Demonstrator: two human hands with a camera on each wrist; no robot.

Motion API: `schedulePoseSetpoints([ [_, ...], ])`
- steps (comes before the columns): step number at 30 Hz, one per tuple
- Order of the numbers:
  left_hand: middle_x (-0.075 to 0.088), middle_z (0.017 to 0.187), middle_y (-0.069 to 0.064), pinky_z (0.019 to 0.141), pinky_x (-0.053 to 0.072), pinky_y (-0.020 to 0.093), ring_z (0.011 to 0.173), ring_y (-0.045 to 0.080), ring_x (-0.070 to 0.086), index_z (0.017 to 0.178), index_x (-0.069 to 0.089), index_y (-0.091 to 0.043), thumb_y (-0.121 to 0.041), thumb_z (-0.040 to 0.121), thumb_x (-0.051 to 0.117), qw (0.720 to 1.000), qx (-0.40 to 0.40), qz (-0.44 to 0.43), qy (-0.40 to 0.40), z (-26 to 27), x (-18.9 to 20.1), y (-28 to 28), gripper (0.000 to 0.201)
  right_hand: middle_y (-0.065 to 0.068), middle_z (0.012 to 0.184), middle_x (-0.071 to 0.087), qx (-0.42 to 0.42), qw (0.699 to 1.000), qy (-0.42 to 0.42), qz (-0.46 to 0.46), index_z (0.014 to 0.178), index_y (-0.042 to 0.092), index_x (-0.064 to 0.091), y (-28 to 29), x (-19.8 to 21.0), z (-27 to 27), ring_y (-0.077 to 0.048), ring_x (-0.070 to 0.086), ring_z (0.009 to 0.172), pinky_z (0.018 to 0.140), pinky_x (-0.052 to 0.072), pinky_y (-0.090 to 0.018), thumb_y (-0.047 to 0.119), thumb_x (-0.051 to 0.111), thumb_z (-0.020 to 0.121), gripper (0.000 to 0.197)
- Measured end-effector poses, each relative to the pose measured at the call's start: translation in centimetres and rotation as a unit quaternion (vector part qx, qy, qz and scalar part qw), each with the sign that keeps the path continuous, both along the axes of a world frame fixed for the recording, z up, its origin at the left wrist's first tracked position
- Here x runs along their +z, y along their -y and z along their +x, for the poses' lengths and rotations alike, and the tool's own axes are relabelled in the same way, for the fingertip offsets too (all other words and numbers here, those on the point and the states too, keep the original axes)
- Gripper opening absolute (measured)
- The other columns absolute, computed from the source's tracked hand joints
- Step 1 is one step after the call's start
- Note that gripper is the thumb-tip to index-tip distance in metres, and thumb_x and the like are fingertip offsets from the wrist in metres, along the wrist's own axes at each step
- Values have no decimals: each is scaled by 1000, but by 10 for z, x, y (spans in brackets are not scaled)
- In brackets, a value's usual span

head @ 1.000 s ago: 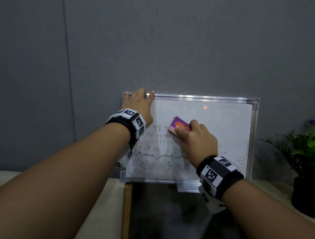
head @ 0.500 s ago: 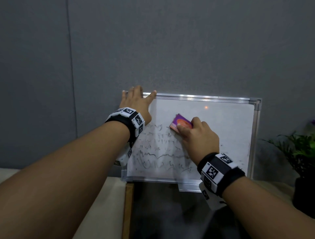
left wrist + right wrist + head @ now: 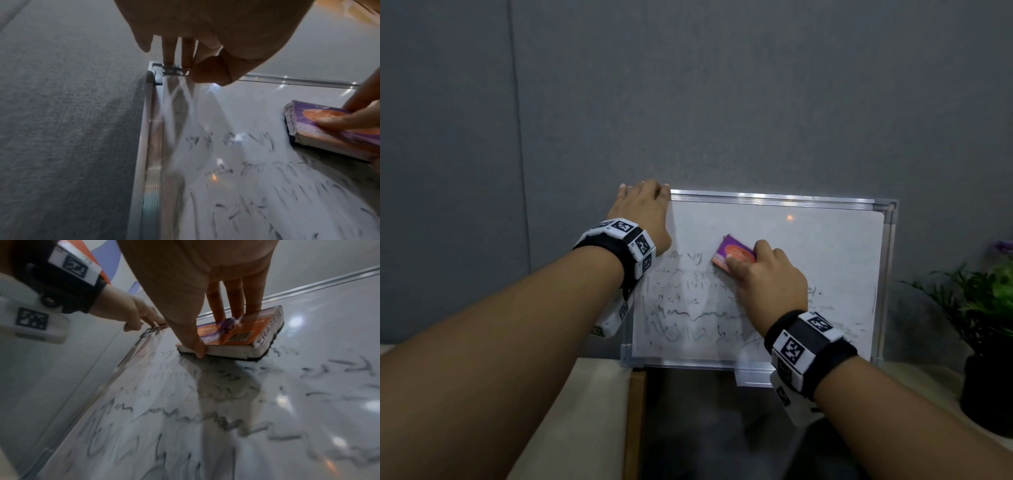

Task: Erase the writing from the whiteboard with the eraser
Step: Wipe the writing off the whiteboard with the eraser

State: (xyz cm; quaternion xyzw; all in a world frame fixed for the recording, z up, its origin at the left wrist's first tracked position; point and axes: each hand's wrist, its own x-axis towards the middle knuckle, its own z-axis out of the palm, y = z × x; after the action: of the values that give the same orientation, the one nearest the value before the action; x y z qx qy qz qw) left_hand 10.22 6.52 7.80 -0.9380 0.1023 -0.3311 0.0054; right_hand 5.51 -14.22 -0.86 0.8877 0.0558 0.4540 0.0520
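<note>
The eraser (image 3: 734, 253), a flat block with a purple and orange printed top and a dark felt underside, lies pressed flat against the whiteboard (image 3: 825, 246), a little left of the board's middle and in its upper half, just above the topmost line of writing (image 3: 688, 308). The right hand (image 3: 763, 277) grasps it: the thumb runs down the eraser's lower left edge, and the other fingers (image 3: 236, 296) reach over the top to its far edge. Smeared grey marker strokes cover the board below the eraser and to its left, with thinner traces toward the board's right edge; the band of board above the eraser is white.

The left hand (image 3: 643, 212) sits at the board's upper left corner, fingers (image 3: 170, 48) extended with their tips on the aluminium frame (image 3: 152, 170) and the thumb bent beside them; it grips nothing. Both wrists wear black bands with white coded tags.

The board stands upright against a grey fabric wall (image 3: 688, 102), its lower edge on a pale tabletop (image 3: 585, 411). Right of the board, well apart from it, stands a potted plant (image 3: 986, 308) in a dark pot.
</note>
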Motion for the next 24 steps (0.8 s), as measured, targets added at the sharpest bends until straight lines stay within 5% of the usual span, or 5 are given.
schedulePoseSetpoints([
  [5, 33, 140, 6, 119, 6, 49, 134, 28, 28, 150, 21, -16, -13, 72, 59, 1000, -4, -7, -5, 0, 2, -1, 87, -4, 84, 46, -3, 999, 32, 14, 93, 28, 66, -11, 14, 7, -19, 33, 63, 46, 19, -24, 19, 78, 66, 31],
  [10, 30, 140, 6, 118, 5, 50, 135, 27, 28, 149, 25, -25, -13, 69, 60, 1000, -1, -23, 3, 0, 1, -6, 88, -5, 85, 48, 18, 1000, 1, -18, 92, 26, 67, -24, -2, 2, -23, 46, 63, 46, 24, -26, 26, 80, 66, 29],
  [19, 35, 132, 6, 117, 12, 52, 128, 29, 35, 149, 24, -28, -12, 74, 56, 999, -3, -30, -12, -2, 3, -10, 83, -4, 85, 48, 0, 1000, 23, 11, 95, 28, 67, -18, 14, 8, -22, 44, 66, 47, 21, -24, 19, 77, 67, 31],
  [24, 35, 132, 6, 116, 14, 53, 126, 29, 36, 149, 24, -28, -13, 74, 57, 1000, -5, -25, -15, -1, 3, -10, 84, -5, 84, 48, 23, 999, 0, -23, 93, 26, 67, -28, 0, 2, -24, 47, 64, 46, 23, -26, 29, 79, 70, 26],
])
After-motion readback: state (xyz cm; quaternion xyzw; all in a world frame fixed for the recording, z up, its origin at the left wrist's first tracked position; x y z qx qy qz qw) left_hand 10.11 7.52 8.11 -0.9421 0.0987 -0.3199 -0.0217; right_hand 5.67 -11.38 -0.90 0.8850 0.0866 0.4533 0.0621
